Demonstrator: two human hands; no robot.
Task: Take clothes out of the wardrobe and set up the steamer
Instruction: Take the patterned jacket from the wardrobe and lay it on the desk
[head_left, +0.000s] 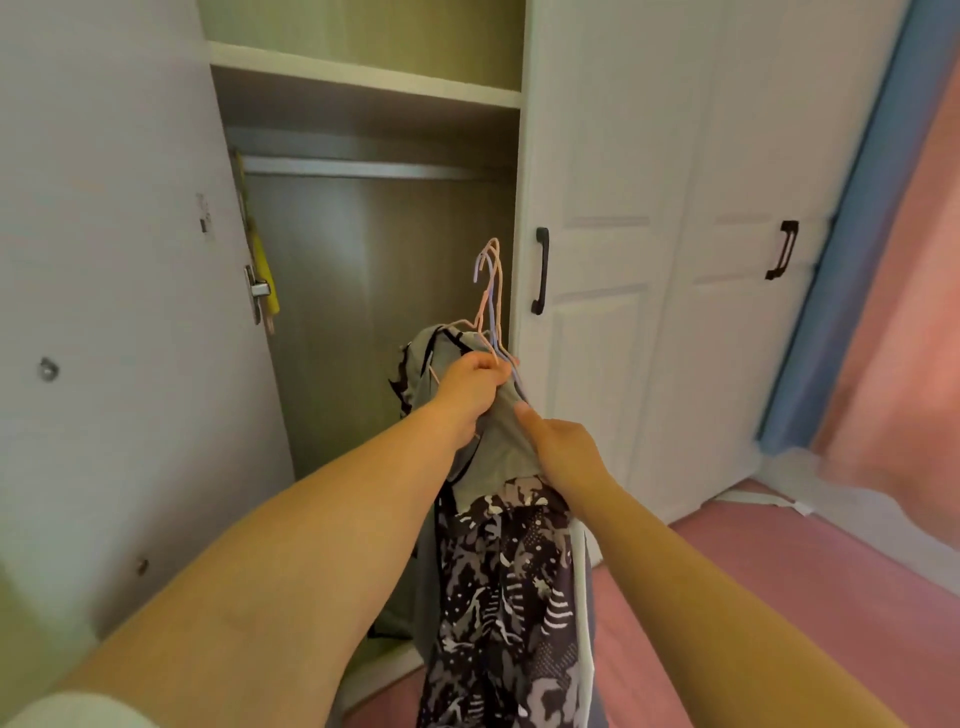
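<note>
From the head view, at the open wardrobe (363, 312): my left hand (470, 387) was curled tight around the necks of a bunch of hangers (491, 291), pink and lilac hooks standing clear above my fist, off the rail (363, 167). My right hand (558, 449) lay against the grey garment (493, 441), thumb pressed to the cloth (whether its fingers closed behind the fabric I could not tell). A black-and-white patterned garment (509, 597) hung below, down toward the pink floor (753, 597).

The risk, as I judged it: several hangers in one fist could slip or splay, dropping a garment, and the long hems might drag or catch my feet. The hooks stood just beside the closed door (597, 260) and its black handle (540, 270), which could snag them. The open door (104, 312) hemmed in my left. No steamer was in view.
</note>
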